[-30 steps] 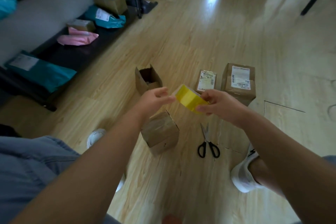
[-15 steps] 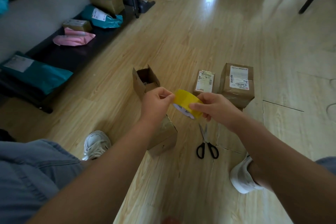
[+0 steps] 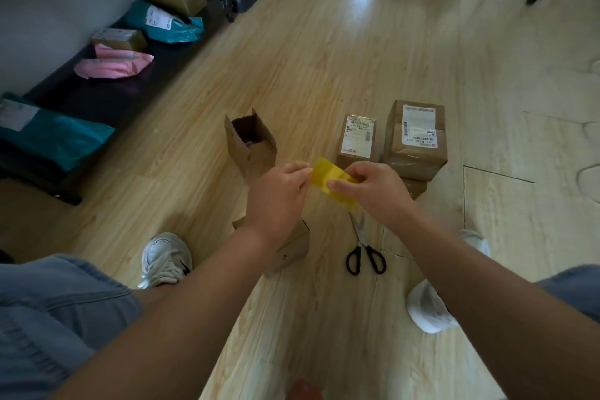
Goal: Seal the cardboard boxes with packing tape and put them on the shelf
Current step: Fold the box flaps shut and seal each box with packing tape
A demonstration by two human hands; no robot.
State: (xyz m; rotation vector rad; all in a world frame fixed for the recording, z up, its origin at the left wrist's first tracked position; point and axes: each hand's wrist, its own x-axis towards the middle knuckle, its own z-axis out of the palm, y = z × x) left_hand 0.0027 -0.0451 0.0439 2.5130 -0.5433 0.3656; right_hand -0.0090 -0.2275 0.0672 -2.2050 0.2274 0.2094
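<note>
While the left hand [image 3: 278, 193] and right hand [image 3: 373, 189] pinch the tape roll [image 3: 328, 173], the open box [image 3: 256, 153] holds something indistinct.

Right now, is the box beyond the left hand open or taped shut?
Open: the box has flaps standing up, its dark inside showing.

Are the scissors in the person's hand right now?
No, the scissors lie on the floor, while the left hand and the right hand hold the yellow tape roll.
</note>
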